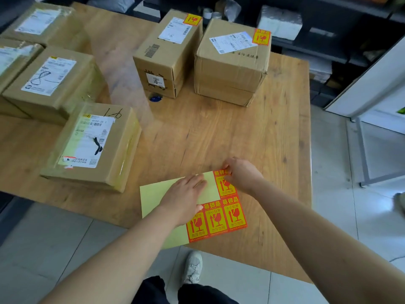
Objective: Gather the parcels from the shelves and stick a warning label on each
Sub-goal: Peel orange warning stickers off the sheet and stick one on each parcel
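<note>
Pale grey floor tiles (54,238) run under the near edge of a light wooden desk (219,132), and a white trainer (194,266) stands on them just below that edge. Nearest on the desk lies a pale yellow sticker backing sheet (153,194), mostly bare. A row of three red-and-yellow fragile stickers (217,218) remains along its near right side.

The left hand (186,194) lies flat on the bare part of the sheet, fingers straight and released, pressing it down. Just beyond the row sits a single red-and-yellow warning label (225,185) at the sheet's far right corner. The right hand (241,174) pinches its far edge, fingers (228,166) curled onto it.

To the left, apart from the sheet, rests a flat brown cardboard parcel wrapped in clear tape (92,145), with a white shipping slip on top. Behind it, at the desk's left side, stands a cluster of three similar brown parcels (50,80).

Farther back, mid-desk, a small blue roll (155,98) sits against a tall brown carton (166,53). Beside that carton is a wide brown carton (232,62). Each carton already carries a red-and-yellow sticker on a top corner. Dark metal shelves (328,29) stand behind the desk.
</note>
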`<move>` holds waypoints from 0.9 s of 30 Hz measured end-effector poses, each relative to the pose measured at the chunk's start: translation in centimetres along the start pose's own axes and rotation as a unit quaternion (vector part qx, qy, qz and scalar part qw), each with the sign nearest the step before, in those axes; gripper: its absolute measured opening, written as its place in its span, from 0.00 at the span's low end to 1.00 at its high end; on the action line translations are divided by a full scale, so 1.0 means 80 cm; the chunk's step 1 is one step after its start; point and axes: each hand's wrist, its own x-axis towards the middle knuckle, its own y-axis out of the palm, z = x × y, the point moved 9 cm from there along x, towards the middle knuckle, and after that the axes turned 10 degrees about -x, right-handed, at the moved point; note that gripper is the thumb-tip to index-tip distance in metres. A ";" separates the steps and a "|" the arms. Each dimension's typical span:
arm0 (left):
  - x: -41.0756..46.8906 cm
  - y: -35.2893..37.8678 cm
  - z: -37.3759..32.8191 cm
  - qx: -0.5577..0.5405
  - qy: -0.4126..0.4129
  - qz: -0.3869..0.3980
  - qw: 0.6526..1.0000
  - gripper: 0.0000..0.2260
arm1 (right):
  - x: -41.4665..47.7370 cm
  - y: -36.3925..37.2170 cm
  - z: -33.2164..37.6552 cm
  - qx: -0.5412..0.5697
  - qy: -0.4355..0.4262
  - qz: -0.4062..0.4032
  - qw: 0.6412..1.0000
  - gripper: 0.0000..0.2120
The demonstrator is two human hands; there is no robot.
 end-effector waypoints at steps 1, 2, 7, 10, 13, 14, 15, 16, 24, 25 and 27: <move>0.000 0.001 0.001 -0.002 -0.002 0.002 1.000 0.31 | 0.001 0.000 0.000 -0.003 -0.002 0.001 1.000 0.13; -0.001 0.001 0.001 -0.004 -0.003 0.003 1.000 0.31 | 0.001 -0.001 0.000 -0.009 -0.006 -0.001 1.000 0.13; -0.001 0.005 0.003 -0.007 -0.006 0.000 1.000 0.31 | 0.005 -0.005 0.005 -0.027 -0.030 -0.005 0.999 0.11; 0.000 0.003 0.005 -0.022 -0.017 -0.012 1.000 0.31 | 0.005 -0.004 0.002 0.039 -0.005 0.006 0.999 0.10; -0.001 -0.013 0.009 -0.081 -0.054 -0.068 0.993 0.30 | 0.001 -0.005 0.001 0.135 0.001 0.003 0.991 0.11; -0.002 -0.021 0.013 -0.111 -0.075 -0.093 0.987 0.29 | -0.003 -0.006 0.003 0.164 -0.004 0.004 0.986 0.12; -0.002 -0.028 0.018 -0.134 -0.094 -0.113 0.980 0.28 | -0.006 -0.007 0.006 0.191 -0.010 0.005 0.982 0.11; 0.000 -0.034 0.022 -0.150 -0.111 -0.121 0.975 0.26 | -0.008 -0.009 0.008 0.213 -0.017 0.005 0.977 0.11; 0.012 -0.049 0.024 -0.260 -0.171 -0.096 0.945 0.13 | -0.020 -0.017 0.012 0.331 -0.017 0.018 0.943 0.06; 0.013 -0.048 0.023 -0.267 -0.173 -0.092 0.944 0.13 | -0.021 -0.019 0.011 0.327 -0.014 0.012 0.945 0.06; 0.014 -0.045 0.025 -0.290 -0.175 -0.082 0.937 0.14 | -0.022 -0.025 0.011 0.312 -0.014 -0.003 0.950 0.06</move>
